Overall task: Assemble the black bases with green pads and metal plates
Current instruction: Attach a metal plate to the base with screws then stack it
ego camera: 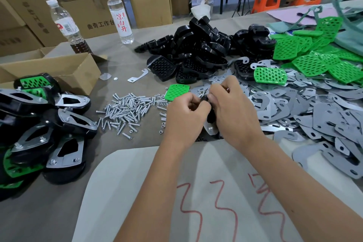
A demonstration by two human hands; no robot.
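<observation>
Between both hands at the table's middle sits a black base [210,116] with a metal plate [211,130] showing below it. My left hand [183,117] grips its left side with curled fingers. My right hand [230,110] holds its right side, fingertips pinched at the top; most of the base is hidden. A loose green pad [176,91] lies just beyond my left hand. Black bases [196,49] are heaped at the back, green pads [314,57] at the right, metal plates [314,116] along the right side.
Screws and nuts [125,111] are scattered left of my hands. Finished assemblies [45,124] are stacked at the left edge beside an open carton [59,68]. Two bottles [119,15] stand at the back before stacked boxes. Marked paper [196,192] lies under my forearms.
</observation>
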